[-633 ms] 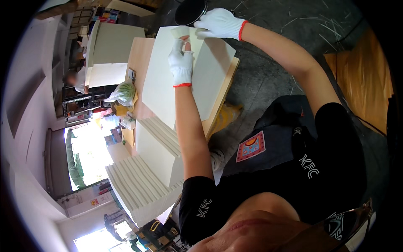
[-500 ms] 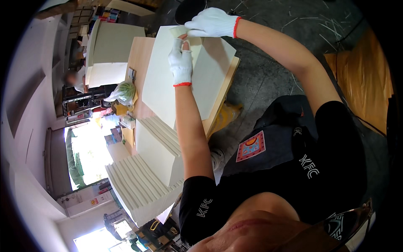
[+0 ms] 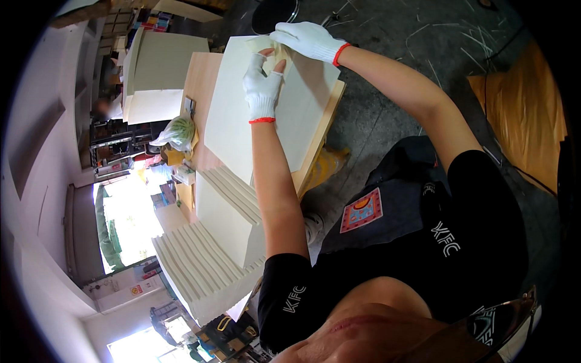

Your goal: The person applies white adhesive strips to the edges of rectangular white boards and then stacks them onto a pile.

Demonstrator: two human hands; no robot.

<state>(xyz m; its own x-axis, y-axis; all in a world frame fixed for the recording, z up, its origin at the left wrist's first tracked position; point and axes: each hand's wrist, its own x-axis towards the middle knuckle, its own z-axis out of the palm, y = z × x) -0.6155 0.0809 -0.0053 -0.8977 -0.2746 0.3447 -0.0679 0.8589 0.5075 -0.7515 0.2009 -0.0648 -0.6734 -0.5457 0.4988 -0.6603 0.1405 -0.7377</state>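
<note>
Both hands are in white knit gloves with red cuffs, working at the far end of a big cream panel that lies flat on a wooden table. The left hand rests palm down on the panel, fingers close together and bare fingertips poking out of the glove, not gripping anything. The right hand is laid over the panel's far corner, fingers fairly flat; there's a yellowish cloth under it, but I can't tell if it's actually pinched or just pressed down. The panel overhangs the table's near edge a bit, toward the grey concrete floor. Left of the table there's a green bag sitting by some clutter, and nearer the person two stacks of the same cream panels fanned out like steps. More pale boards are stacked beyond the table, and a sheet of brown board lies on the floor off to the right.
</note>
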